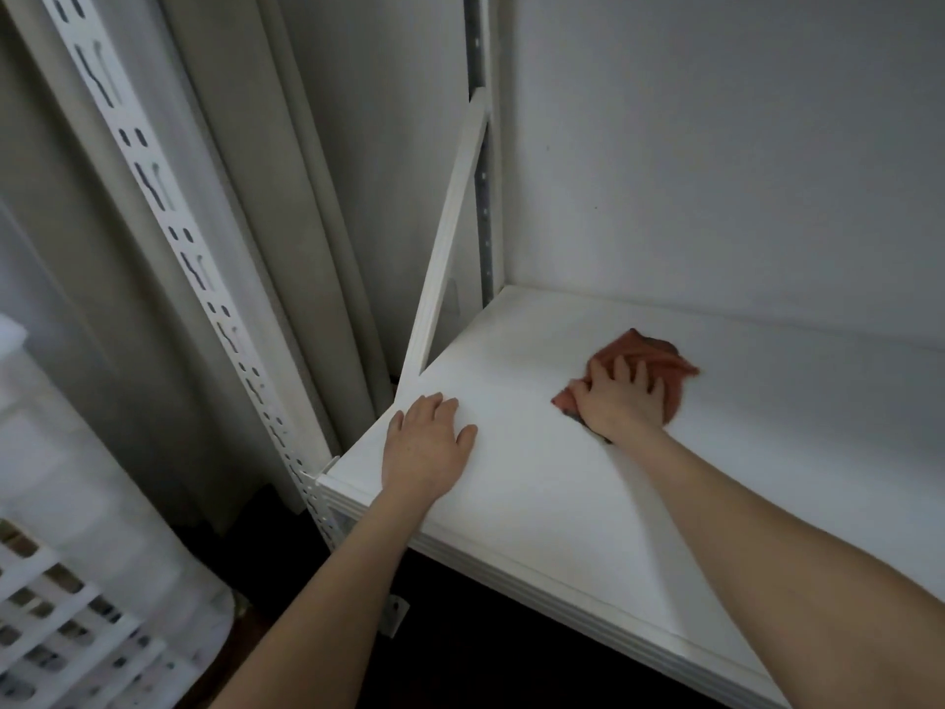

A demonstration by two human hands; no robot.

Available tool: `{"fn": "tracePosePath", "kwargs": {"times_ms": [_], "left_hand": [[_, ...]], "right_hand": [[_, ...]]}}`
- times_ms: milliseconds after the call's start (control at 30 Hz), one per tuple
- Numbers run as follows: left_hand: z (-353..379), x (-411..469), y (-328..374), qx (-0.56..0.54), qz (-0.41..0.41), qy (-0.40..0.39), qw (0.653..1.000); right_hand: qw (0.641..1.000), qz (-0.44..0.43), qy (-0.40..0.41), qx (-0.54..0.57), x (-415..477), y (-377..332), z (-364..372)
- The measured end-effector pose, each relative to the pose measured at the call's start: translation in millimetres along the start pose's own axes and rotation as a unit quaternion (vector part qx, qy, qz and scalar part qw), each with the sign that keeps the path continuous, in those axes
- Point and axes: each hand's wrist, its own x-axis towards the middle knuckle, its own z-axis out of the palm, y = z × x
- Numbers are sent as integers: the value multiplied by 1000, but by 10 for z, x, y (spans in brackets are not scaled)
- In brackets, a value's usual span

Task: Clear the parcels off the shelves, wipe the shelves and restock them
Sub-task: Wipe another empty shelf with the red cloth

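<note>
Shelf: white, board surface in view. Left hand lies flat on it near the front left corner, fingers straight and holding nothing. Right hand presses an orange-red cloth onto the shelf further back, fingers spread over the cloth. Slotted upright and diagonal brace stand at the shelf's left end. White slatted crate sits lower left, blurred.

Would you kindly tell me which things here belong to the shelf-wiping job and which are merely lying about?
Job: shelf; cloth under the right hand; left hand resting on the shelf.
Lying about: white slotted crate; pale curtain.
</note>
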Motion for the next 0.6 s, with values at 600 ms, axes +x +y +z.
{"fn": "tracePosePath", "kwargs": {"times_ms": [600], "left_hand": [[-175, 367, 117, -23, -38, -36, 998]], "right_hand": [[998, 39, 44, 11, 768, 592, -134]]}}
